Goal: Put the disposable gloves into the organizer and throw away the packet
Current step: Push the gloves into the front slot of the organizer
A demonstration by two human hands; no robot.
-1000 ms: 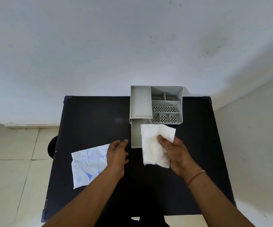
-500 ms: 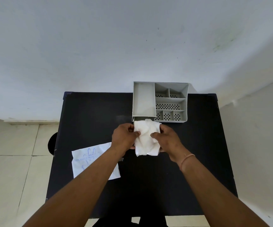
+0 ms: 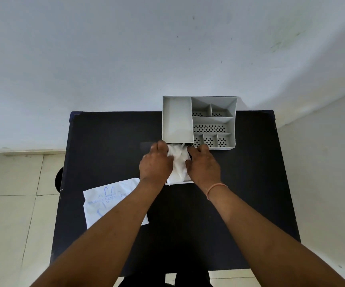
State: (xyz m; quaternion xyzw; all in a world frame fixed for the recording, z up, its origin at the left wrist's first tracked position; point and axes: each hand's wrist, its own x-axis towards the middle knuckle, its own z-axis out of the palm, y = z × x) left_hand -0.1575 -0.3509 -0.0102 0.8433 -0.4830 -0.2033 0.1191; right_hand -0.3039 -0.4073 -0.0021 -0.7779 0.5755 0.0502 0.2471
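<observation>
Your left hand (image 3: 156, 163) and right hand (image 3: 203, 165): fingers curled, pressing the white gloves (image 3: 177, 162) between them from either side. Gloves: a crumpled bundle between your hands, lying in the pulled-out drawer (image 3: 185, 181) at the near left of the grey organizer (image 3: 198, 121). Packet (image 3: 109, 201): flat on the black surface (image 3: 109, 146), near left, partly under your left forearm. Organizer: far edge, against the wall.
</observation>
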